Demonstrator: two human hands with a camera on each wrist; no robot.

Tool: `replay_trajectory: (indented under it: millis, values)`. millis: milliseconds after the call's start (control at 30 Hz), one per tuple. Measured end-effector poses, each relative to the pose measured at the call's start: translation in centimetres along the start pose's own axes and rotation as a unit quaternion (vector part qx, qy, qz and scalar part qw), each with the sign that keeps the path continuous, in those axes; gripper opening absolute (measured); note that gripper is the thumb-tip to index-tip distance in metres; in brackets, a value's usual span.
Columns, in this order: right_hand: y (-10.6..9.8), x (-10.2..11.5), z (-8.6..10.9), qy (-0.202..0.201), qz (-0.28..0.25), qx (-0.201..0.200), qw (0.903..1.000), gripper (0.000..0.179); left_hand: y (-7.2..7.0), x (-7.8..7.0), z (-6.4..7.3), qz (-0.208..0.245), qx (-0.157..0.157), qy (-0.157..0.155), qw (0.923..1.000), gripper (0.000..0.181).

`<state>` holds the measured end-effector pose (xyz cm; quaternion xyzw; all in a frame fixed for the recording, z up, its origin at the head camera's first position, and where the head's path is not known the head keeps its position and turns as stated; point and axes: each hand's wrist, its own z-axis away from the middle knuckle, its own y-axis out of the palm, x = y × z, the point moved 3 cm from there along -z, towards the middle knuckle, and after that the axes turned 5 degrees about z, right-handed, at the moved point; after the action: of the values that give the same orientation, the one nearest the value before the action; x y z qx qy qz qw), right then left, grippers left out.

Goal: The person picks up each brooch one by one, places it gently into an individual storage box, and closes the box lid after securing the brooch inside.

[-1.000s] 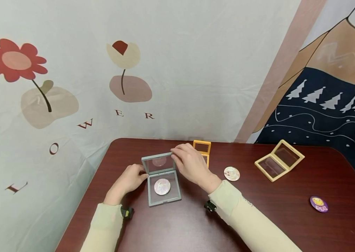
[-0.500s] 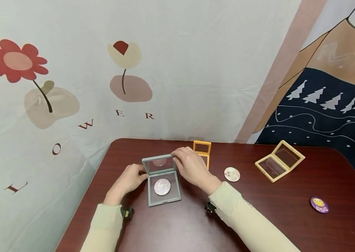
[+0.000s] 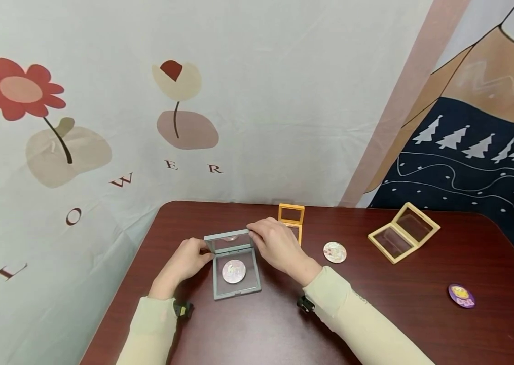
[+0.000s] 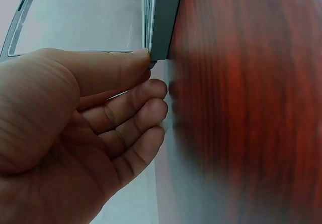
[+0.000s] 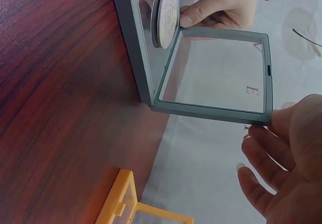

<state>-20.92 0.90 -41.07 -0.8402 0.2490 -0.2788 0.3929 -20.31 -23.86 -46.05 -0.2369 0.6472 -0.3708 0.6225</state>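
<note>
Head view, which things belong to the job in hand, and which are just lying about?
Seemingly in the job:
- gray case, its lid partly raised, pinched by the left hand and right hand
- pale badge inside it

Lying about, untouched:
- orange case
- yellow case
- cream badge
- purple badge

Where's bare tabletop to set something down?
Bare table: between left sleeve and right sleeve, in front of the gray case; also between right sleeve, yellow case and purple badge. Crowded: beside the gray case, with left hand one side, right hand and orange case the other.
</note>
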Motion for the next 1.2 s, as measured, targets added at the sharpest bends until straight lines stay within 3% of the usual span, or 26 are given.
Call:
replay_trajectory:
  millis: [467, 633, 700, 967, 1200]
  values:
    - [-0.5, 0.4, 0.9, 0.005, -0.013, 0.015, 0.9998, 0.014, -1.1, -1.6, 0.8, 0.010, -0.003, 0.021, 0.9997, 0.023]
    - [-0.5, 0.6, 1.2, 0.013, -0.019, 0.031, 0.9993, 0.016, -1.6, -2.1, 1.3, 0.027, -0.005, 0.028, 0.9992, 0.006]
    - [-0.5, 0.8, 1.4, 0.018, -0.024, 0.036, 0.9989, 0.016, -1.9, -2.3, 1.5, 0.028, -0.004, 0.030, 0.9991, 0.010]
    - [-0.5, 1.5, 2.0, 0.021, -0.052, 0.061, 0.9966, 0.017, -2.3, -3.0, 2.6, 0.019, 0.010, 0.006, 0.9998, 0.020]
    - [-0.4, 1.8, 3.1, 0.021, -0.061, 0.080, 0.9947, 0.016, -2.0, -3.1, 3.7, 0.038, 0.009, 0.006, 0.9992, 0.025]
